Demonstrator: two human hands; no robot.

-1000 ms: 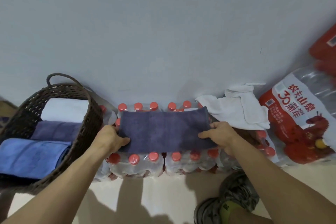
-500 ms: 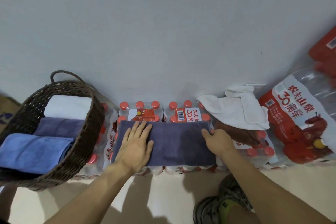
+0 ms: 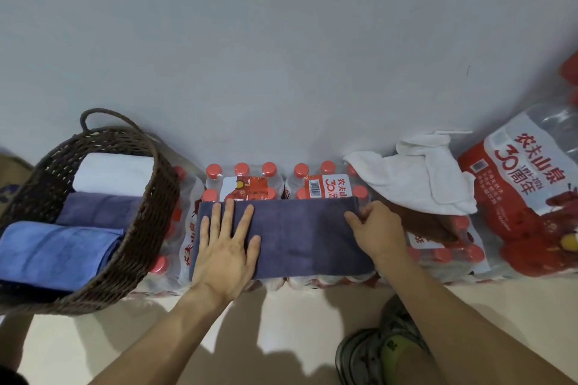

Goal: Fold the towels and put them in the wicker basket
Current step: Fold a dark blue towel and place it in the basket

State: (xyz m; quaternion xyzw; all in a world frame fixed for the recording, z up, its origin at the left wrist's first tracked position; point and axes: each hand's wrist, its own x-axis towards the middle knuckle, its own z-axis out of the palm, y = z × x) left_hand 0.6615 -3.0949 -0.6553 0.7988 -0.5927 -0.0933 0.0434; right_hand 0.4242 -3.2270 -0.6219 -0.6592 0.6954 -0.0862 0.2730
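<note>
dark purple microfibre, folded into a long band, lies flat across the tops of the shrink-wrapped water bottle packs (image 3: 250,187) that stand against the pale wall (image 3: 281,40). this purple towel (image 3: 300,237) is the landmark for everything else. the left hand (image 3: 226,251) lies palm down on the towel's left end, fingers spread and straight, an open grip that presses on the cloth and holds nothing. the right hand (image 3: 377,230) sits at the towel's right end, fingers curled over the short edge and closed on the cloth there. so the towel stretches between the two grips, under the left one and pinched by the right one.

to the left of the towel, just beside the packs, stands the brown wicker basket (image 3: 156,206) with a loop handle at its far rim. inside it lie three folded towels in a row: a white folded towel (image 3: 114,173) furthest, a purple folded towel (image 3: 100,208) in the middle, a blue folded towel (image 3: 59,248) nearest. to the right of the towel and a little beyond it, a crumpled white towel (image 3: 419,180) rests unfolded on the packs. further right leans a large red-labelled bottle pack (image 3: 528,197). below the towel, on the cream floor (image 3: 297,322), a grey and yellow shoe (image 3: 384,353) shows under the right forearm.
</note>
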